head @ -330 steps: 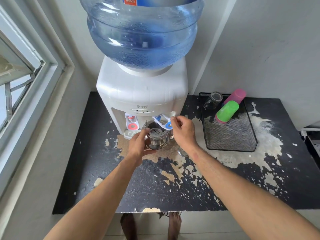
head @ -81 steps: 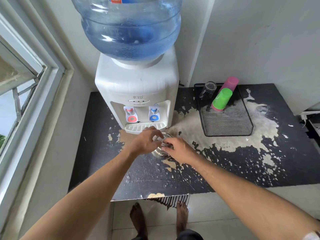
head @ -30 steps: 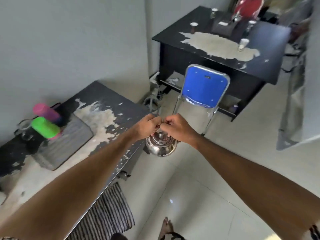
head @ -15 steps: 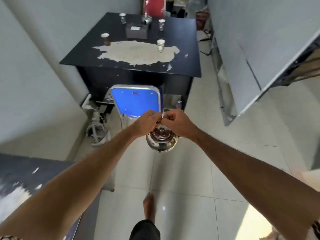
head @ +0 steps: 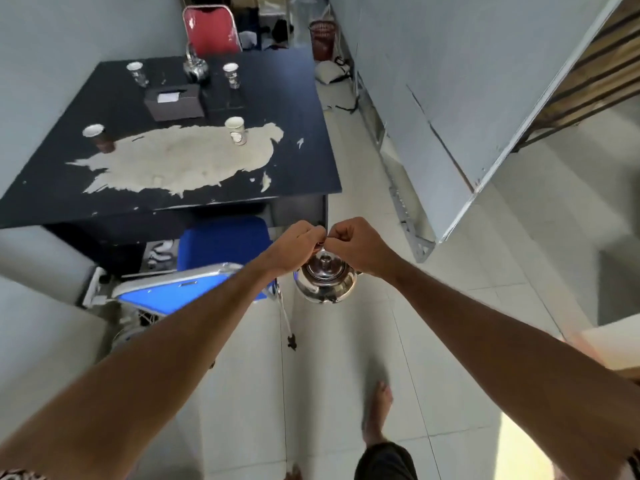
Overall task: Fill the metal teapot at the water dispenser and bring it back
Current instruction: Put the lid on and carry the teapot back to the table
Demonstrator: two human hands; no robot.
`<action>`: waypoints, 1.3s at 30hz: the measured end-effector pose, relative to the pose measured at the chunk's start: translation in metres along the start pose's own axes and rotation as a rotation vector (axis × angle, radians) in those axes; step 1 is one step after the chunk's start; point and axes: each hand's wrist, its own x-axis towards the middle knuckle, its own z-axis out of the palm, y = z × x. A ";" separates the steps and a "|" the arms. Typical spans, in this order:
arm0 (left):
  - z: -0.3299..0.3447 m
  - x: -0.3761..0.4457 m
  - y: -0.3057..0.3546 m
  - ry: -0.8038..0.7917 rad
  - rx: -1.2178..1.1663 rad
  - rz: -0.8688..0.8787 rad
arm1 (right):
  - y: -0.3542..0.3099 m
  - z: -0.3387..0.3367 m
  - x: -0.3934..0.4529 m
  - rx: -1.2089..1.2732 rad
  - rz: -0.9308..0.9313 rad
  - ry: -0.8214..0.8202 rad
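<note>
The shiny metal teapot (head: 325, 280) hangs in the air in front of me, lid on, above the pale tiled floor. My left hand (head: 296, 247) and my right hand (head: 356, 244) meet just above it, fingers curled round its thin handle, knuckles almost touching. The handle itself is hidden inside my fists. The water dispenser is out of view.
A black table (head: 294, 140) with a worn pale patch stands ahead left, bearing several paper cups (head: 236, 130), a dark tissue box (head: 173, 102) and a second metal teapot (head: 195, 69). A blue chair (head: 221, 244) is tucked at its near side. A grey panel (head: 433, 98) leans on the right.
I have walked closer to the black table with the teapot held in both hands; the table and blue chair now sit nearer and further left. Both hands keep the same hold.
</note>
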 end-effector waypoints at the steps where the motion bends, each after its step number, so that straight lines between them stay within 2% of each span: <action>1: -0.001 0.020 0.003 -0.006 0.001 -0.003 | 0.007 -0.011 0.015 0.007 -0.011 -0.004; 5: -0.005 0.108 0.018 0.016 -0.046 -0.011 | 0.038 -0.068 0.089 0.024 -0.061 -0.050; 12: -0.012 0.249 0.045 0.146 -0.031 -0.032 | 0.076 -0.161 0.217 -0.025 -0.075 -0.171; 21: -0.044 0.425 0.041 0.177 -0.047 -0.072 | 0.131 -0.235 0.373 -0.047 -0.087 -0.200; 25: -0.076 0.515 0.032 0.205 0.002 -0.117 | 0.152 -0.263 0.459 -0.050 -0.086 -0.210; 31: -0.141 0.653 0.039 0.190 -0.036 -0.095 | 0.165 -0.310 0.604 -0.031 -0.067 -0.223; 35: -0.171 0.712 0.046 0.182 -0.059 -0.114 | 0.172 -0.329 0.673 -0.039 -0.063 -0.234; 39: -0.206 0.774 0.047 0.241 -0.117 -0.148 | 0.177 -0.343 0.752 -0.024 -0.078 -0.303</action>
